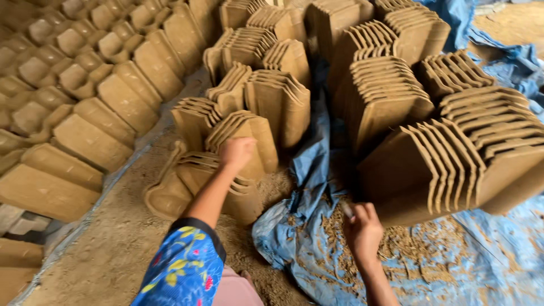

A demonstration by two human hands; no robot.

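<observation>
Head view: the left hand (237,152) is closed over the top edge of a short stack of tan clay roof tiles (245,140) standing on edge on the sandy floor (119,243). The right hand (362,229) hangs loosely curled, holding nothing, above the crumb-strewn blue tarp (317,249), just beside a large leaning tile stack (453,164).

I count two hands of mine, my left hand (237,152) and right hand (362,228), one blue tarp (453,266), and clay tiles (391,102) in roughly a dozen stacks (rows far left too many to count).
</observation>
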